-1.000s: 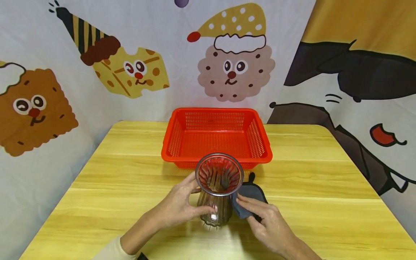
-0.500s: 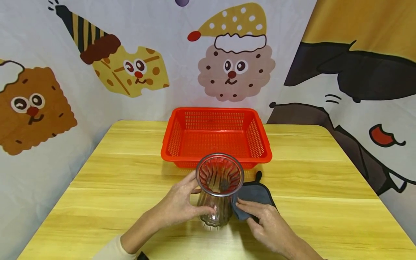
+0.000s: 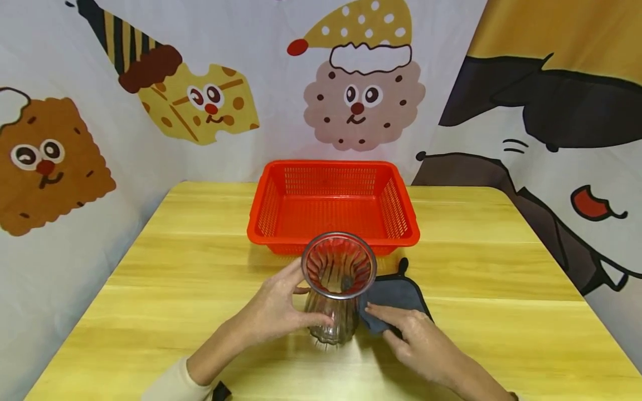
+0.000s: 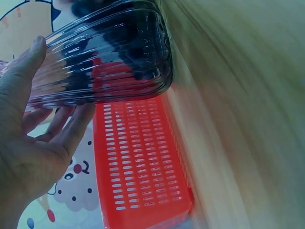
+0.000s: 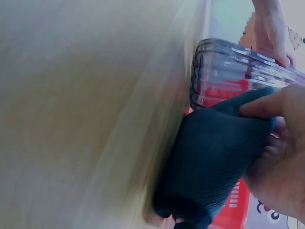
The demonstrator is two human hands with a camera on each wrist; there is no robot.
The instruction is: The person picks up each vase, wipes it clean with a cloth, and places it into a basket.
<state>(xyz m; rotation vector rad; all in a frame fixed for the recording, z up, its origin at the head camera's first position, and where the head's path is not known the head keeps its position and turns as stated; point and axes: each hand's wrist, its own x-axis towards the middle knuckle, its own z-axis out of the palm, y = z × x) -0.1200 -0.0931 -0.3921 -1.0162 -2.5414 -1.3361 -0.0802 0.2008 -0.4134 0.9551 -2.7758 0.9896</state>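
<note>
A clear ribbed glass vase [image 3: 332,320] with a wide round mouth is upright in front of the basket, at the middle of the head view. My left hand [image 3: 276,309] grips its left side, thumb on the near face; in the left wrist view that hand [image 4: 43,133] curls round the glass [image 4: 114,59]. On the other side my right hand [image 3: 418,341] pinches a dark grey cloth [image 3: 401,293] with black edging and a loop, pressed to the vase's right side. The right wrist view shows the cloth [image 5: 205,152] hanging from the fingers. Whether the vase's base touches the table is hard to tell.
Just behind the vase sits a red plastic basket [image 3: 254,223] with slotted walls, nothing in it. Both stand on a light wood table [image 3: 175,273]. A cartoon-printed cloth backdrop [image 3: 281,111] rises along the table's back and sides.
The cloth's loose part and its loop have shifted a little to the right. My left hand and the vase stay almost where they were; the head view has tipped slightly down.
</note>
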